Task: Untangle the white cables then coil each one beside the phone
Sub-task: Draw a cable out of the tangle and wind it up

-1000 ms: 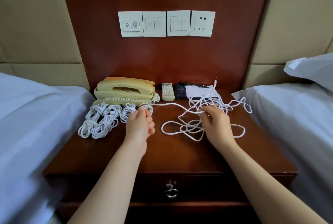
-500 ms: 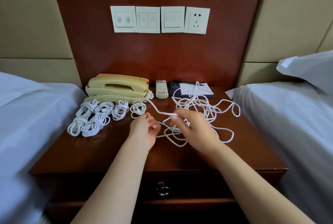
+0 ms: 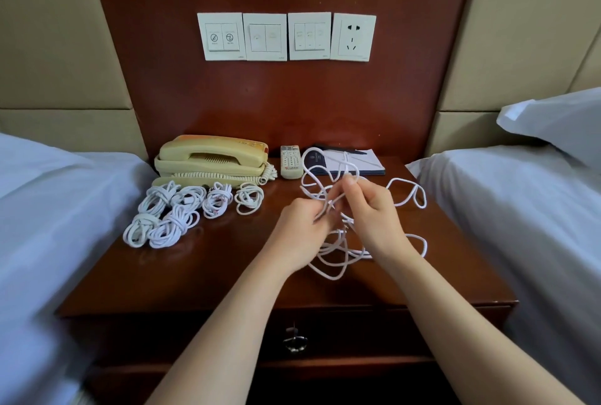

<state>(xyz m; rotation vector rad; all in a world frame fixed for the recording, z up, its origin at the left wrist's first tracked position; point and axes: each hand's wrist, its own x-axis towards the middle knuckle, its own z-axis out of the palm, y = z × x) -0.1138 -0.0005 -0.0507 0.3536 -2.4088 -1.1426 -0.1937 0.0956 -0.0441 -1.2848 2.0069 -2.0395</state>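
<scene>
While left hand (image 3: 299,225) and right hand (image 3: 374,216) pinch tangled cable (image 3: 340,243), loops near nightstand's (image 3: 227,268) right edge

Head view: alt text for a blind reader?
The left hand and right hand pinch strands of a loose white cable tangle over a wooden nightstand. Several coiled cables lie before a beige phone; a remote and notepad sit behind the tangle.
</scene>
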